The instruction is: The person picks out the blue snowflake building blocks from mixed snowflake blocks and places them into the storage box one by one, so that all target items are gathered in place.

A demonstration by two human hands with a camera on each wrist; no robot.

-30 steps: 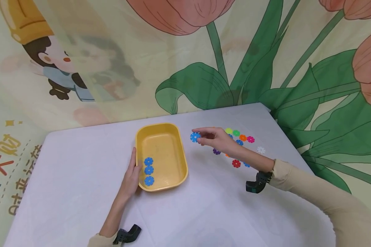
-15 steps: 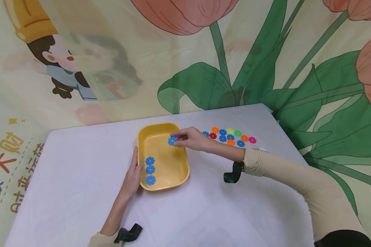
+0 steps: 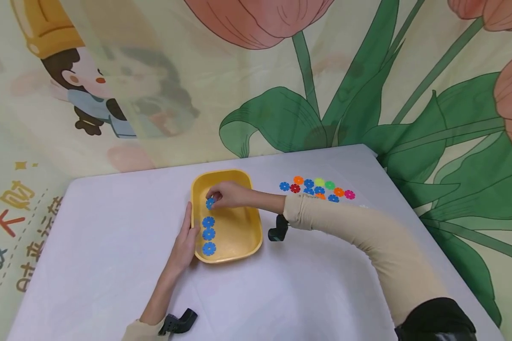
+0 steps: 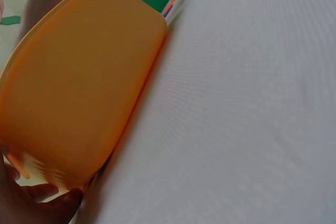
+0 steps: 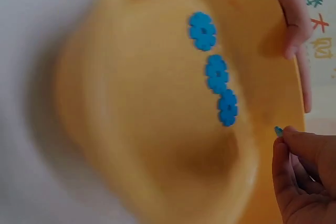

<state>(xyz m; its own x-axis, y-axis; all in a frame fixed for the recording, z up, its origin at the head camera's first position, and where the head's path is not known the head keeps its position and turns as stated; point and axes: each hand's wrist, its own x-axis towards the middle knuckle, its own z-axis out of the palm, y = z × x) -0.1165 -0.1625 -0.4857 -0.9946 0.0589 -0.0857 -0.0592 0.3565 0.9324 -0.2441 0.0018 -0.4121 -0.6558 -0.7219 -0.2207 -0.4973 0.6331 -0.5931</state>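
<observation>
A yellow plastic tray (image 3: 234,237) sits on the table, with three blue snowflake discs (image 3: 209,234) in a column along its left side. My right hand (image 3: 228,194) is over the tray's upper left part and pinches another blue snowflake disc (image 3: 210,203) between thumb and fingers. Only a sliver of that disc (image 5: 279,131) shows in the right wrist view. At the tray's left side my left hand (image 3: 183,248) grips the wall, thumb (image 5: 298,40) over the rim and fingers outside. The left wrist view shows the tray's outer wall (image 4: 89,77).
Right of the tray lies a loose group of snowflake discs (image 3: 309,183) in blue, orange, red, green, yellow and pink. My right sleeve (image 3: 350,222) covers part of that group. A white cloth (image 3: 111,246) covers the table, and a printed curtain (image 3: 175,118) hangs behind it.
My right hand has carried the blue snowflake disc leftward, from beside the tray to over its upper left part. The left hand stays on the tray wall.
</observation>
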